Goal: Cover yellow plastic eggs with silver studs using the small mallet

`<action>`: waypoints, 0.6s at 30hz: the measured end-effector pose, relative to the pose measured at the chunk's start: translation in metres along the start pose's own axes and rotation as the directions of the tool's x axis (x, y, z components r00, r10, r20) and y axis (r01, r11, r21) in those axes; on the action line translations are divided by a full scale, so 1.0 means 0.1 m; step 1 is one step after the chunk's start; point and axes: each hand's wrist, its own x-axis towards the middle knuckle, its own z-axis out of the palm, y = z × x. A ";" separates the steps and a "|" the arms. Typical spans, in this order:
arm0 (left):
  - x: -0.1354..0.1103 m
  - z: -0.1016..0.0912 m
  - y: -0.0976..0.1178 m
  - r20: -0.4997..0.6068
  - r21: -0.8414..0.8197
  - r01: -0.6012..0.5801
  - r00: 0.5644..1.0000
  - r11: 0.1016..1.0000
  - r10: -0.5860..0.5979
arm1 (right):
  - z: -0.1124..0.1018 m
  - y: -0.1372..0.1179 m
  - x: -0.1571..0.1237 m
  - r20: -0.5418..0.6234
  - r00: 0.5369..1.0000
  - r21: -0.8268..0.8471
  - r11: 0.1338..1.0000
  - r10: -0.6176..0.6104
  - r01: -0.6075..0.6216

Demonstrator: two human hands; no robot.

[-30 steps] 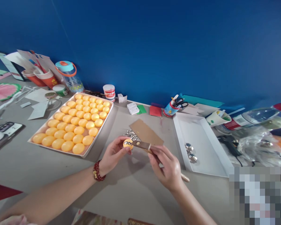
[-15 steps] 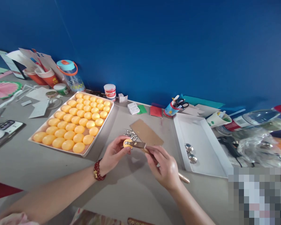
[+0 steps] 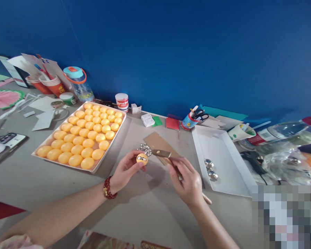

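Observation:
My left hand point(image 3: 127, 169) pinches an orange ping-pong ball point(image 3: 142, 160) between thumb and fingers. A short row of shiny silver studs shows on the ball's upper face. Just behind it lies a pile of small silver studs point(image 3: 145, 148) on the table. My right hand point(image 3: 186, 178) is wrapped around a hammer point(image 3: 163, 153) with a dark head and a wooden handle. The hammer's head is apart from the ball, to its right and over the edge of a brown cardboard piece point(image 3: 155, 139).
At left stands a shallow box point(image 3: 93, 169) of orange balls. A white tray point(image 3: 229, 162) at right holds silver-covered balls point(image 3: 211, 169). Behind are a pen cup with scissors point(image 3: 189, 121), small white boxes point(image 3: 147, 120) and a tub point(image 3: 122, 101). Bottles point(image 3: 277, 133) lie far right.
The hammer has moved right, away from the ball, together with my right hand. The ball, still in my left hand, now shows its row of studs uncovered.

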 end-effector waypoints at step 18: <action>-0.04 -0.01 0.00 0.071 0.098 0.017 0.997 0.995 -0.024 | 0.26 0.54 -0.01 0.082 0.990 -0.510 0.858 0.117 -0.059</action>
